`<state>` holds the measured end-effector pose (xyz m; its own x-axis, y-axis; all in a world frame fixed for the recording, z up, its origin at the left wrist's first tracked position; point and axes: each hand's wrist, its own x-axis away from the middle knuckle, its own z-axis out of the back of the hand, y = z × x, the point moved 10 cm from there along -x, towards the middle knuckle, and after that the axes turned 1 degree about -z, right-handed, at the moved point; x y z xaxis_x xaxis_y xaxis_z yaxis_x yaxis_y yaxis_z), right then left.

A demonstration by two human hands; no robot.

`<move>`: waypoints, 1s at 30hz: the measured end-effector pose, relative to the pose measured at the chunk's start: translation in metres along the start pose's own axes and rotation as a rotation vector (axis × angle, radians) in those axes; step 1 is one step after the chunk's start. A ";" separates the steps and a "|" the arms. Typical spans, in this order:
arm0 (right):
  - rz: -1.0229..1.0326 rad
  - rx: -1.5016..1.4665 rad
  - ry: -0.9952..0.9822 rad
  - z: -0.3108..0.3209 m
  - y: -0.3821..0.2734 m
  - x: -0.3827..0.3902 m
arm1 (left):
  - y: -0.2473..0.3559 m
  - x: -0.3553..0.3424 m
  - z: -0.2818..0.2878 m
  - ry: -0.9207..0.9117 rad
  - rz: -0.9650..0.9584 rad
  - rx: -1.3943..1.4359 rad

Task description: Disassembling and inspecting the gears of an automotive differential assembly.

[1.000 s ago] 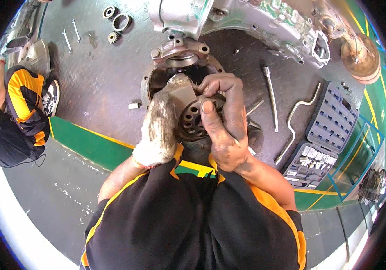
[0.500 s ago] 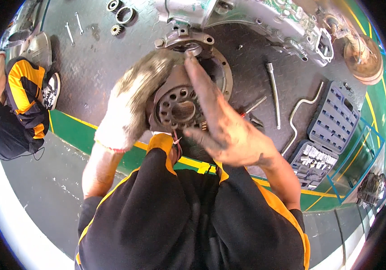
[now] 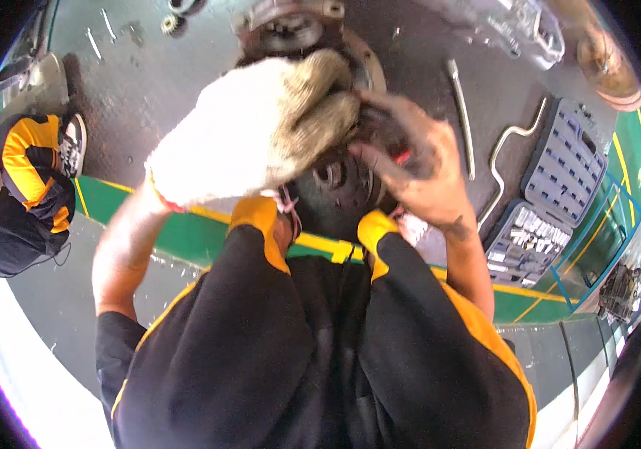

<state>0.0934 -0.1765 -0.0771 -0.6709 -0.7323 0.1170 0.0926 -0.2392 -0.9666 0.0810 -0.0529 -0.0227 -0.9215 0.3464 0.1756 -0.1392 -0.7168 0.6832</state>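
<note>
My left hand [image 3: 261, 131], in a pale knitted glove, is in front of me with its fingers curled in. Whatever it grips, if anything, is hidden. Bare and dark with grease, my right hand [image 3: 429, 165] is beside it. Its thumb and fingers are apart, their tips close to the glove and partly blurred. Under the hands, a round dark metal part with holes [image 3: 335, 176] shows between my feet. Beyond the glove stands a dark metal housing [image 3: 287, 30], partly covered. Something red [image 3: 401, 158] shows through the gap in my right hand.
On the right lie a long socket bar [image 3: 461, 116], a bent metal rod [image 3: 498, 161] and an open socket case [image 3: 534, 232]. A large metal casing [image 3: 504, 30] is at the upper right. Two wrenches [image 3: 101, 36] lie far left, and another person [image 3: 29, 172] squats at the left.
My hands have come off the round holed part and drawn together above it. My left fingers have curled in. The view has shifted, so the housing and casing appear higher.
</note>
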 end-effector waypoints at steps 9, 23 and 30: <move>-0.099 -0.280 0.141 0.008 0.008 -0.004 | 0.009 -0.019 -0.003 -0.008 0.078 -0.093; -0.082 -0.316 0.087 0.004 0.016 -0.005 | 0.003 -0.007 -0.015 -0.090 -0.351 -0.151; -0.004 -0.224 0.043 0.010 0.014 -0.002 | -0.044 0.010 -0.013 -0.169 0.222 0.646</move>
<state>0.1032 -0.1851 -0.0890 -0.7024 -0.7024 0.1155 -0.0727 -0.0906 -0.9932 0.0726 -0.0261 -0.0604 -0.8270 0.3602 0.4317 0.3370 -0.2971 0.8934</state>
